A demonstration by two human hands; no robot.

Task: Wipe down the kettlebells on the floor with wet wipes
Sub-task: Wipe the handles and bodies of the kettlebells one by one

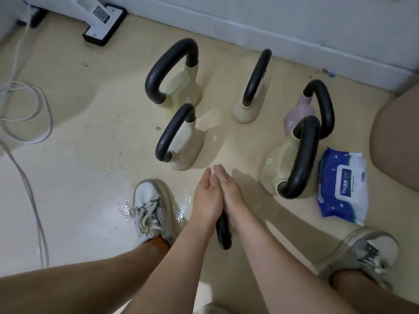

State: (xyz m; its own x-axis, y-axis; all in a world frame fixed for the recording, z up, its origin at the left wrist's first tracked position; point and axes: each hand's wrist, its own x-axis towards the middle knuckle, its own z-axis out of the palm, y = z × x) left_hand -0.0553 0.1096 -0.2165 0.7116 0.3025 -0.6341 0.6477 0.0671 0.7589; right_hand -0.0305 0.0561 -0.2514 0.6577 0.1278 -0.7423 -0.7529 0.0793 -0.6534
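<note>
Head view: I count five kettlebells (179, 87) standing on the floor (90, 132) ahead of me, four cream and one pink kettlebell (299, 109), all with black handles. A sixth shows only as a black handle (223, 232) between my forearms; its body is hidden under my hands. My left hand (207, 196) and right hand (229, 189) are pressed side by side over it, fingers fairly straight and pointing away, with a sliver of white (212, 176) at the fingertips. I cannot tell whether either hand grips anything.

One blue-and-white pack of wet wipes (342, 184) lies on the floor just right of the nearest cream kettlebell (278, 164). My two shoes flank the hands, left shoe (152, 209) and right shoe (362, 252), with a wet patch (181, 209) beside the left one.

A coiled white cable (22, 109) lies far left, and a floor-cleaner head (105, 23) stands by the wall (272, 30). A tan rounded shape (396, 137) crowds the right edge. Bare floor runs between cable and kettlebells.
</note>
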